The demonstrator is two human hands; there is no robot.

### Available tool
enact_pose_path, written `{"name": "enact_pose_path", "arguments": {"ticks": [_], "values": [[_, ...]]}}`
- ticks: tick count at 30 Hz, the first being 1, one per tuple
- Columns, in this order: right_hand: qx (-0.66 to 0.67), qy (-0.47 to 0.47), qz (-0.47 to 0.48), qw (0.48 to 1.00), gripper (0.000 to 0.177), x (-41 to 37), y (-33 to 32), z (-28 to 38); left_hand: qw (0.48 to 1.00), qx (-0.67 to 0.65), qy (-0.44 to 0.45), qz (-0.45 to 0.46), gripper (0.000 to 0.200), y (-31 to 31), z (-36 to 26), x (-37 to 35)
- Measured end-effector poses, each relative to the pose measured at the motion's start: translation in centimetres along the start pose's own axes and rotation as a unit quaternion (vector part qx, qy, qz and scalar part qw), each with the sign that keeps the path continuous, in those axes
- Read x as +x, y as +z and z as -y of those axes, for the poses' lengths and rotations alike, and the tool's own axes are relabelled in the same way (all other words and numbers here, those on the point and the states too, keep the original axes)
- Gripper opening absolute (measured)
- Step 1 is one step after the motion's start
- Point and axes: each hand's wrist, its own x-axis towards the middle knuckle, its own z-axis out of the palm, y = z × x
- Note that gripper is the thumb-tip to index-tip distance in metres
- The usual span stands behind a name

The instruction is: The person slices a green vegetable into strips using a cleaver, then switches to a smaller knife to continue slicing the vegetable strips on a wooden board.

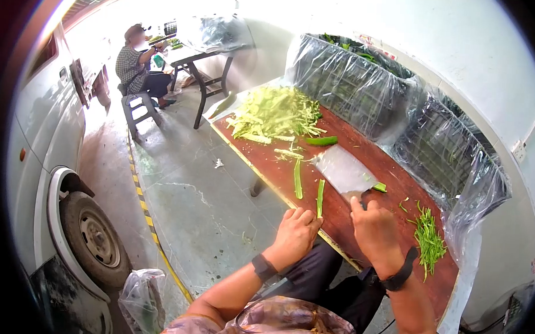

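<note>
My right hand (376,232) is closed around the handle of a cleaver (345,168), its broad blade lying low over the red-brown table (369,133). My left hand (300,234) is at the table's near edge, fingers curled at the lower end of a narrow green pepper strip (320,198). Another pepper strip (298,178) lies to its left. Past the blade is a whole-looking green pepper (321,140), and a short green piece (380,187) shows beside the blade's right edge. Thin green shreds (429,240) are heaped at the right.
A large pale-green pile of pepper trimmings (275,114) covers the table's far end. Plastic-lined crates (353,81) stand along the wall. A seated person (138,65) works at another table (203,56). A van (51,130) and a plastic bag (143,301) are at the left.
</note>
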Motion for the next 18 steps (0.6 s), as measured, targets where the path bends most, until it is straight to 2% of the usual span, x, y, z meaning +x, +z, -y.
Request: {"name": "enact_pose_path", "arguments": {"ticks": [1, 3, 8, 10, 11, 12, 13, 15, 16, 18], "values": [[0.001, 0.0, 0.002, 1.0, 0.028, 0.0, 0.2, -0.1, 1.0, -0.008, 0.001, -0.002, 0.02, 0.0, 0.0, -0.1], [-0.114, -0.032, -0.107, 0.987, 0.026, -0.4, 0.7, -0.2, 1.0, -0.001, -0.002, 0.004, 0.02, -0.1, -0.1, -0.1], [-0.116, -0.027, -0.045, 0.992, 0.03, -0.8, 0.9, -2.1, 1.0, 0.002, 0.004, -0.002, 0.019, -0.2, 0.1, 0.2], [-0.016, 0.05, -0.07, 0.996, 0.031, -1.6, 0.0, -3.0, 0.998, -0.056, 0.003, -0.033, 0.018, -0.4, 0.4, 0.2], [0.031, 0.07, -0.088, 0.993, 0.033, -2.1, -0.6, -3.0, 0.997, -0.07, -0.028, -0.028, 0.018, -0.8, 0.5, 0.2], [0.032, 0.074, -0.087, 0.993, 0.033, -2.8, -1.4, -3.1, 0.997, -0.071, -0.026, -0.025, 0.018, -1.0, 0.9, 0.3], [0.089, 0.088, -0.097, 0.987, 0.035, -3.8, -2.3, -3.1, 0.996, -0.075, -0.032, -0.037, 0.018, -1.1, 1.4, 0.4], [0.196, 0.12, -0.12, 0.966, 0.036, -5.7, -2.5, -2.9, 0.995, -0.079, -0.042, -0.05, 0.017, -2.0, 2.0, 1.0], [0.198, 0.124, -0.122, 0.965, 0.036, -6.7, -2.7, -2.7, 0.995, -0.077, -0.038, -0.048, 0.017, -2.4, 1.9, 1.5], [0.329, 0.18, -0.119, 0.919, 0.035, -8.5, -3.7, -2.5, 0.997, -0.037, -0.07, -0.016, 0.017, -3.0, 1.6, 2.3]]}}
